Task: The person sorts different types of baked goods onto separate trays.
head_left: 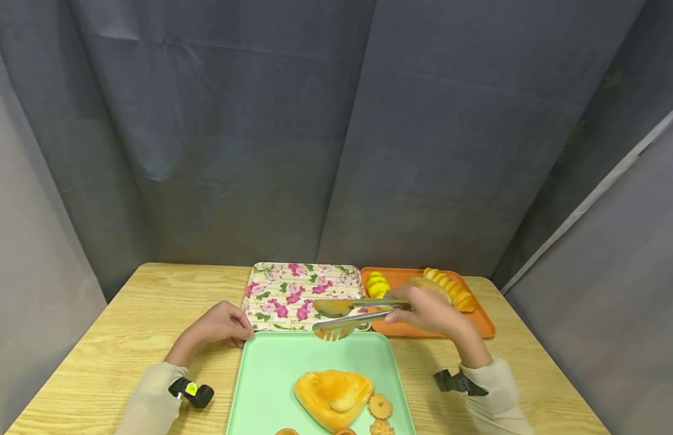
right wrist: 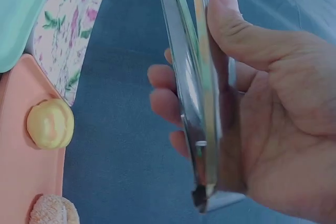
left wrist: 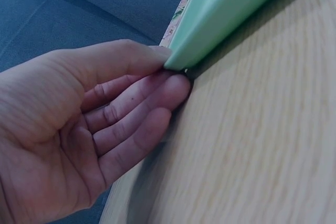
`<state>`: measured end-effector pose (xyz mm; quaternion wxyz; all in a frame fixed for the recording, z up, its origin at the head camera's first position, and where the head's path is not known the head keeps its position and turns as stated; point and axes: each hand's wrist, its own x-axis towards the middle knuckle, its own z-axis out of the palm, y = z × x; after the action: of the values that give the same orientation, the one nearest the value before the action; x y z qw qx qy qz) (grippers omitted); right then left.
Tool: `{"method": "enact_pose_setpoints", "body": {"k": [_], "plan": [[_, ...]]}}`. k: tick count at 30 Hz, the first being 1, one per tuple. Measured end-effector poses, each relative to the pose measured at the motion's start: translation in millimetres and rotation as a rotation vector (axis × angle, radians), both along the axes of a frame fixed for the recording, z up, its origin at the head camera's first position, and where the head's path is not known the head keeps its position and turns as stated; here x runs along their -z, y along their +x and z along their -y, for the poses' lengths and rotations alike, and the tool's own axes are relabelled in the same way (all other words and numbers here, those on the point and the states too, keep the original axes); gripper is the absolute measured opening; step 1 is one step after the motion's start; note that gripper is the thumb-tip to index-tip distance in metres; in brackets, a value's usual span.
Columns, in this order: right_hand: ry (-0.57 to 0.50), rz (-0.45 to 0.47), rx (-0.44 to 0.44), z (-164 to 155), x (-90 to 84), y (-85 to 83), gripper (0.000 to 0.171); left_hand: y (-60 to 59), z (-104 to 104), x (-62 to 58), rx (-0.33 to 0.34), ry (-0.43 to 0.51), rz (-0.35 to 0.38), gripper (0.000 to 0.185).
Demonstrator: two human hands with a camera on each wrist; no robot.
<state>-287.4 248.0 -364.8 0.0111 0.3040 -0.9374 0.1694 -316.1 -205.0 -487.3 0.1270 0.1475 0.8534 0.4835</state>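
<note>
My left hand (head_left: 225, 324) pinches the far left corner of a green tray (head_left: 266, 368), thumb on the rim and fingertips under it, as the left wrist view (left wrist: 131, 93) shows. A large golden bread (head_left: 334, 396) and small cookies (head_left: 380, 406) lie on that tray. My right hand (head_left: 423, 309) grips a pair of metal tongs (head_left: 369, 304) around its arms. The tongs' ends hang slightly apart over the border between the green tray and a floral tray (head_left: 293, 290), with nothing visible between them. In the right wrist view, fingers wrap the tongs (right wrist: 194, 93).
An orange tray (head_left: 412, 329) at the back right, partly behind my right hand, bears a yellow bread (head_left: 377, 285), a sliced-looking loaf (head_left: 450, 290) and a rough-crusted bread (right wrist: 52, 211). All trays stand on a wooden table (head_left: 189, 284). A grey curtain (head_left: 249, 151) hangs behind.
</note>
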Motion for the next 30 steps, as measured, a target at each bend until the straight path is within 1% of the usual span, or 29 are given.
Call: {"method": "enact_pose_setpoints", "body": {"k": [2, 4, 6, 8, 12, 15, 18, 22, 25, 30], "plan": [[0.008, 0.029, -0.050, 0, -1.6, 2.5, 0.033, 0.0, 0, 0.4, -0.001, -0.001, 0.000, 0.012], [0.003, 0.051, -0.104, -1, -2.3, 4.3, 0.035, -0.1, -1, 0.5, -0.005, -0.002, 0.002, 0.012], [-0.007, 0.071, -0.156, -2, -2.8, 6.0, 0.039, -0.3, -1, 0.6, -0.010, -0.002, 0.006, 0.012], [-0.029, 0.120, -0.203, -4, -3.2, 7.4, 0.044, -0.4, -1, 0.5, -0.012, 0.001, 0.011, 0.012], [-0.063, 0.234, -0.256, -9, -3.7, 10.8, 0.048, -0.3, -1, 0.0, -0.004, 0.010, 0.010, 0.012], [-0.062, 0.275, -0.282, -11, -3.1, 12.7, 0.046, -0.4, -1, 0.1, -0.002, 0.014, 0.011, 0.011], [-0.048, 0.266, -0.300, -11, -1.1, 13.8, 0.046, -0.3, 0, 0.5, -0.006, 0.013, 0.012, 0.011], [-0.014, 0.201, -0.270, -6, 3.1, 14.5, 0.047, 0.1, 0, 0.8, -0.008, 0.011, 0.011, 0.011], [-0.005, 0.160, -0.234, -1, 6.2, 14.5, 0.040, 0.2, 0, 0.6, -0.005, 0.012, 0.010, 0.012], [-0.029, 0.098, -0.226, 5, 11.0, 15.3, 0.026, -0.1, 0, 0.6, -0.003, 0.021, 0.016, 0.013]]}}
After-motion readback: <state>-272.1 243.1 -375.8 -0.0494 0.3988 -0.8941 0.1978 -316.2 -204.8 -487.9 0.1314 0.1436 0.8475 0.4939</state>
